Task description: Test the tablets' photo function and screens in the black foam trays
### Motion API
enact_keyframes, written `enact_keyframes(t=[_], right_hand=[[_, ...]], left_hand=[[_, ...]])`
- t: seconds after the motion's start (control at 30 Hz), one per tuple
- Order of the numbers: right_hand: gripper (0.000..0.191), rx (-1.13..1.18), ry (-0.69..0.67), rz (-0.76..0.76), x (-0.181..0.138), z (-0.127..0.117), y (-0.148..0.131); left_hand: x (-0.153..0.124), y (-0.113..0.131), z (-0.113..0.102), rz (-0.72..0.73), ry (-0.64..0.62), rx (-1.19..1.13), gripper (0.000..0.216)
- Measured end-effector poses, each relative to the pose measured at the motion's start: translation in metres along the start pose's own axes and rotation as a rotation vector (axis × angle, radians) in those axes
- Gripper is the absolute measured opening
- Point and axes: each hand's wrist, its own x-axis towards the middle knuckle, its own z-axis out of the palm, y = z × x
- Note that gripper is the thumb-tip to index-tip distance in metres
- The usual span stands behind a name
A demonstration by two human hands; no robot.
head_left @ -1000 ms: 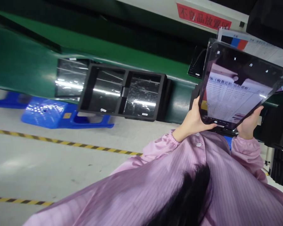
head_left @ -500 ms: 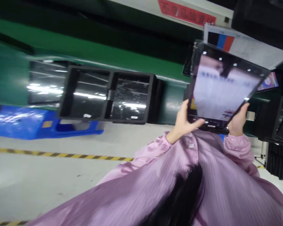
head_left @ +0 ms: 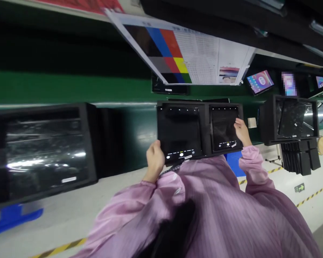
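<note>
A black two-compartment tray [head_left: 206,129] lies on the green conveyor in front of me. A dark-screened tablet [head_left: 179,130] sits in its left compartment, a second tablet [head_left: 223,127] in the right one. My left hand [head_left: 154,159] is curled round the lower left corner of the left tablet. My right hand [head_left: 242,132] rests on the right edge of the right tablet, fingers bent over it. Purple smock sleeves cover both my arms.
A colour test chart sheet [head_left: 191,53] hangs above the tray. More black trays lie to the left [head_left: 40,150] and right [head_left: 290,118], with a stack [head_left: 298,157] below. A lit tablet [head_left: 260,81] stands behind. The floor carries yellow-black tape [head_left: 312,195].
The tablet I held up in both hands, with the chart showing on its screen, has come down to the tray. My view has swung right. My hands now sit on separate tablets.
</note>
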Motion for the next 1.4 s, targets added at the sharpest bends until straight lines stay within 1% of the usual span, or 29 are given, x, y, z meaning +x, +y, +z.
enact_keyframes(t=[0.07, 0.1, 0.2, 0.3, 0.37, 0.43, 0.47, 0.5, 0.57, 0.6, 0.67, 0.77, 0.8, 0.87, 0.93, 1.0, 1.1, 1.2, 1.3, 1.4], right_hand=[[0.051, -0.125, -0.010, 0.034, -0.006, 0.008, 0.018], [0.054, -0.164, -0.018, 0.040, -0.008, 0.013, 0.024], [0.061, -0.279, -0.007, 0.018, -0.008, 0.024, 0.031], [0.062, -0.393, 0.029, -0.030, -0.002, 0.029, 0.031], [0.062, -0.446, 0.052, -0.046, 0.001, 0.031, 0.030], [0.062, -0.468, 0.066, -0.043, 0.003, 0.033, 0.029], [0.063, -0.471, 0.069, -0.038, 0.004, 0.033, 0.028], [0.065, -0.473, 0.071, -0.029, 0.005, 0.035, 0.026], [0.069, -0.464, 0.083, 0.006, 0.008, 0.038, 0.022], [0.072, -0.454, 0.094, 0.031, 0.010, 0.041, 0.020], [0.076, -0.429, 0.116, 0.083, 0.016, 0.047, 0.015], [0.082, -0.394, 0.132, 0.123, 0.027, 0.055, 0.011], [0.082, -0.382, 0.136, 0.128, 0.030, 0.056, 0.010], [0.082, -0.351, 0.143, 0.132, 0.036, 0.054, 0.011], [0.076, -0.303, 0.148, 0.134, 0.042, 0.047, 0.014], [0.064, -0.234, 0.148, 0.135, 0.047, 0.034, 0.017], [0.047, -0.110, 0.134, 0.108, 0.052, 0.013, 0.024], [0.048, 0.007, 0.112, 0.044, 0.049, 0.004, 0.028], [0.052, 0.103, 0.104, -0.033, 0.043, 0.007, 0.031], [0.052, 0.165, 0.131, -0.085, 0.034, 0.010, 0.032]], left_hand=[[0.000, -0.007, 0.001, -0.043, 0.107, 0.055, 0.058], [0.000, -0.010, 0.004, -0.046, 0.130, 0.069, 0.058], [0.000, -0.013, 0.017, -0.025, 0.112, 0.082, 0.056], [-0.002, -0.011, 0.022, 0.012, 0.022, 0.148, 0.064], [-0.005, -0.005, 0.017, 0.126, -0.048, 0.230, 0.070], [-0.009, 0.004, 0.008, 0.260, -0.073, 0.299, 0.072], [-0.010, 0.009, 0.003, 0.291, -0.084, 0.314, 0.071], [-0.012, 0.014, 0.000, 0.287, -0.111, 0.315, 0.071], [-0.014, 0.024, 0.002, 0.219, -0.223, 0.287, 0.069], [-0.015, 0.029, 0.007, 0.186, -0.299, 0.271, 0.067], [-0.016, 0.040, 0.028, 0.179, -0.452, 0.256, 0.062], [-0.015, 0.063, 0.075, 0.216, -0.641, 0.296, 0.055], [-0.014, 0.072, 0.090, 0.202, -0.683, 0.335, 0.056], [-0.012, 0.090, 0.116, 0.155, -0.725, 0.453, 0.061], [-0.011, 0.105, 0.132, 0.124, -0.745, 0.553, 0.065], [-0.011, 0.115, 0.138, 0.107, -0.777, 0.601, 0.071], [-0.016, 0.121, 0.142, 0.073, -0.819, 0.631, 0.077], [-0.022, 0.122, 0.147, 0.070, -0.797, 0.639, 0.079], [-0.021, 0.122, 0.149, 0.064, -0.782, 0.620, 0.078], [-0.016, 0.119, 0.142, 0.000, -0.722, 0.462, 0.073]])
